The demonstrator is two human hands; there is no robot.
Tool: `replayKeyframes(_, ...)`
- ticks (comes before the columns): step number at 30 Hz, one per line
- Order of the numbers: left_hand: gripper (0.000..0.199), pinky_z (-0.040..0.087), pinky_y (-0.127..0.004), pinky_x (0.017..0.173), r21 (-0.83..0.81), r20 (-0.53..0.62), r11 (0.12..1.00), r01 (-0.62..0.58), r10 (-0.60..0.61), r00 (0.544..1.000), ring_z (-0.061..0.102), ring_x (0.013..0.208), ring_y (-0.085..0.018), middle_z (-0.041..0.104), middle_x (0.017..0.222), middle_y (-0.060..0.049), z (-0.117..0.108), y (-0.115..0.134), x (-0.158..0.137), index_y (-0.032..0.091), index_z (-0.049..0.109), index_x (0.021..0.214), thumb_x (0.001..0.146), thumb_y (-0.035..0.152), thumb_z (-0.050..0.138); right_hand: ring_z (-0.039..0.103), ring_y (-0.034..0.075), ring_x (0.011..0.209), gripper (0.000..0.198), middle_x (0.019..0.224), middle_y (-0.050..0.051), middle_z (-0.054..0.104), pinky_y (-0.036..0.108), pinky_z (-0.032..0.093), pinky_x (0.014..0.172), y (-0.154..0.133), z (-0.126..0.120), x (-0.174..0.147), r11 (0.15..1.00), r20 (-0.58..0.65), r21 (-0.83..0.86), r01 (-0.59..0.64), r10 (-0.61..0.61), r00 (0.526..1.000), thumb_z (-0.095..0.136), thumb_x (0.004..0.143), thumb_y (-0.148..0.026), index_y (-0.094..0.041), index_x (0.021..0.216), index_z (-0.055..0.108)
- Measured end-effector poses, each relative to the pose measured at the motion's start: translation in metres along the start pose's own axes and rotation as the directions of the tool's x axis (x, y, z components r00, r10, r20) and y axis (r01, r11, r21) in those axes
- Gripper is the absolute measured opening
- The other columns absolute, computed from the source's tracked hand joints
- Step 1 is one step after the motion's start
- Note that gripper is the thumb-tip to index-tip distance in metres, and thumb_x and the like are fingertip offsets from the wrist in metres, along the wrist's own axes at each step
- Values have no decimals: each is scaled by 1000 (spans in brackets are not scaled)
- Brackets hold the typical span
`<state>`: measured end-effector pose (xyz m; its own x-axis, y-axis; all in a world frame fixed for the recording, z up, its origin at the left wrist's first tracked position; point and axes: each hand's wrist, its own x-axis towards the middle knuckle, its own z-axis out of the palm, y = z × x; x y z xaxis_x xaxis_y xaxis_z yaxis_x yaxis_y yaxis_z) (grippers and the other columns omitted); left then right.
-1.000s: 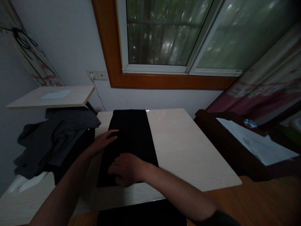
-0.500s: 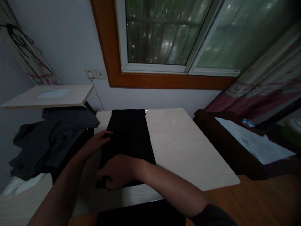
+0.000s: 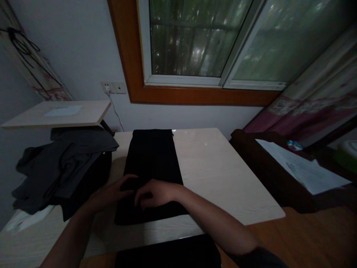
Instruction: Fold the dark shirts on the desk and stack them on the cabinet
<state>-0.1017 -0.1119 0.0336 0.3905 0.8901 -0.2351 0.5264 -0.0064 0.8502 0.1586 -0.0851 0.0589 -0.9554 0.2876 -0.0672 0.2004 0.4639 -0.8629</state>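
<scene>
1. Black cloth (image 3: 153, 156): lay flat on the tabletop (image 3: 223, 175) in a long four-sided shape, its near end close to the front edge.
2. Left hand (image 3: 111, 193): was at the cloth's left edge; grip stood apart, thumb and fingers spread.
3. Right hand (image 3: 156, 193): was over the cloth's near half, just beside the left fingertips, fingers curled; whether its grip was closed on fabric could not be determined.
4. Grey garment (image 3: 69, 160): lay crumpled left of the cloth, apart from it, near a raised board (image 3: 92, 115).
</scene>
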Motion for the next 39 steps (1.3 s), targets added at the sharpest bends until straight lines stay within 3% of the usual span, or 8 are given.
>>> replayKeyframes(7, 39, 49, -41, 102, 65, 168, 990, 123, -132, 977, 63, 117, -27, 69, 124, -2, -5, -6, -39, 32, 65, 121, 84, 45, 66, 59, 24, 117, 31, 124, 11, 65, 44, 44, 106, 38, -8, -67, 881, -424, -442, -172, -36, 905, 69, 92, -37, -20, 118, 70)
replayKeyframes(12, 30, 51, -37, 96, 148, 271, 981, 127, -163, 949, 65, 108, -24, 71, 109, -2, -4, -12, -50, 27, 68, 108, 87, 48, 62, 34, 33, 147, 64, 154, 13, 47, 55, 34, 117, 45, 15, -104, 773, -404, -597, -214, -60, 913, 66, 91, -59, -25, 144, 56)
replayKeyframes(18, 36, 54, -30, 67, 121, 351, 937, 326, -348, 869, 70, 72, -20, 73, 88, -1, -4, -8, -53, 24, 66, 104, 84, 54, 61, 25, 32, 153, 67, 162, 9, 40, 56, 27, 122, 37, 28, -129, 721, -368, -658, -218, -55, 928, 59, 94, -61, -30, 153, 46)
replayKeyframes(21, 42, 53, -29, 62, 199, 337, 932, 304, -357, 871, 70, 71, -21, 74, 85, -3, -13, -1, -45, 22, 71, 101, 84, 59, 58, 24, 32, 154, 67, 163, 9, 39, 56, 27, 122, 36, 29, -132, 713, -361, -665, -222, -47, 931, 58, 95, -62, -30, 153, 45)
replayKeyframes(23, 49, 53, -29, 64, 255, 255, 936, 244, -308, 917, 70, 78, -22, 76, 96, -5, -22, 4, -34, 23, 73, 104, 86, 63, 53, 25, 32, 154, 67, 163, 9, 39, 56, 27, 122, 36, 29, -132, 713, -363, -664, -226, -43, 931, 57, 95, -61, -30, 153, 46)
replayKeyframes(26, 50, 54, -32, 78, 333, -45, 923, 190, -186, 981, 70, 93, -24, 76, 111, -6, -34, 8, -7, 25, 74, 112, 87, 61, 51, 25, 33, 153, 66, 162, 9, 39, 57, 27, 121, 35, 29, -131, 712, -363, -663, -230, -38, 931, 57, 96, -61, -30, 153, 46)
replayKeyframes(31, 43, 50, -35, 90, 460, -426, 852, 249, -35, 904, 68, 99, -25, 73, 110, -9, -40, -2, 60, 21, 71, 110, 88, 52, 51, 25, 34, 153, 66, 162, 10, 40, 59, 27, 121, 34, 31, -131, 710, -365, -666, -228, -44, 930, 58, 96, -59, -29, 153, 46)
replayKeyframes(39, 35, 48, -32, 82, 433, -622, 823, 367, -22, 783, 64, 94, -23, 67, 97, -8, -38, -21, 144, 19, 67, 98, 86, 50, 58, 23, 33, 154, 65, 163, 9, 37, 58, 25, 122, 34, 34, -131, 701, -358, -672, -238, -26, 933, 54, 97, -60, -30, 154, 44)
